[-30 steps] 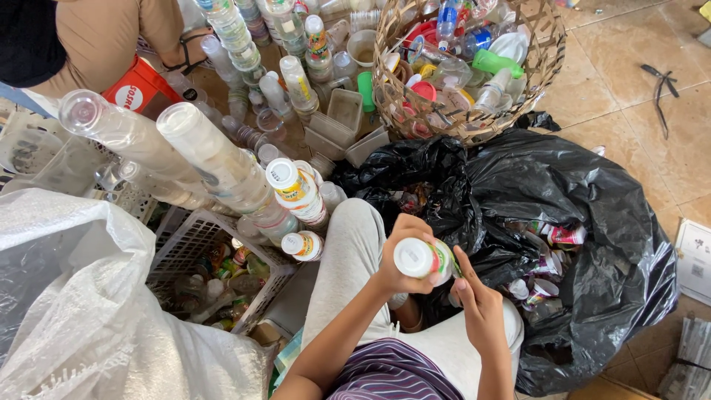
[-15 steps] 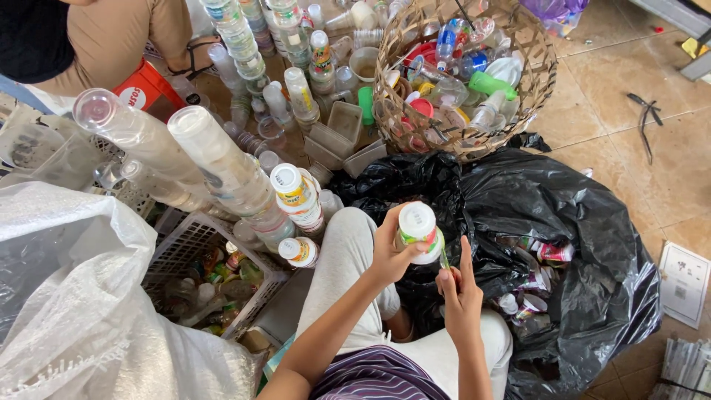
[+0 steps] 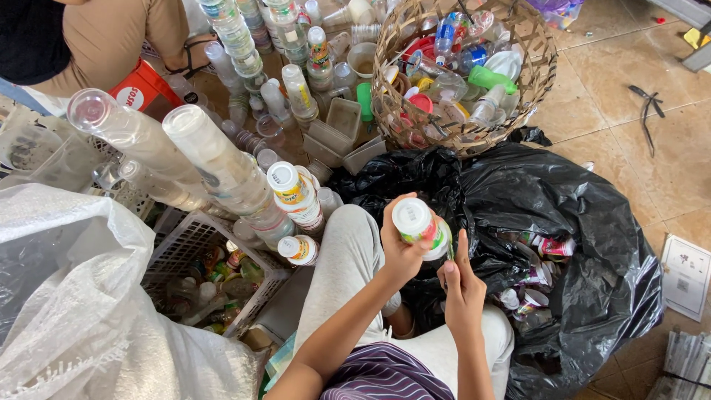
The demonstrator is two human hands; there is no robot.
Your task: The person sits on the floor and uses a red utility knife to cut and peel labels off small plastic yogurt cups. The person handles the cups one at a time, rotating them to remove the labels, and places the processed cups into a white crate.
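My left hand (image 3: 401, 250) grips a small plastic bottle (image 3: 419, 226) with a white cap and a green and yellow label, held upright over my lap. My right hand (image 3: 461, 285) is at the bottle's lower right side, fingers pinched at the label's edge. Both hands hover above the open black rubbish bag (image 3: 585, 222), which holds torn labels and scraps. Similar capped bottles (image 3: 292, 194) are stacked on their sides just left of my knee.
A woven basket (image 3: 533, 81) of mixed bottles and caps stands behind the bag. Long stacks of clear plastic cups (image 3: 215, 159) lie at left over a white crate (image 3: 189, 248). A big white sack (image 3: 74, 311) fills the lower left. Another person (image 3: 89, 37) sits at top left.
The bottle has been raised a little and stays in my left hand. My right hand has slid from under the bottle up to its label side.
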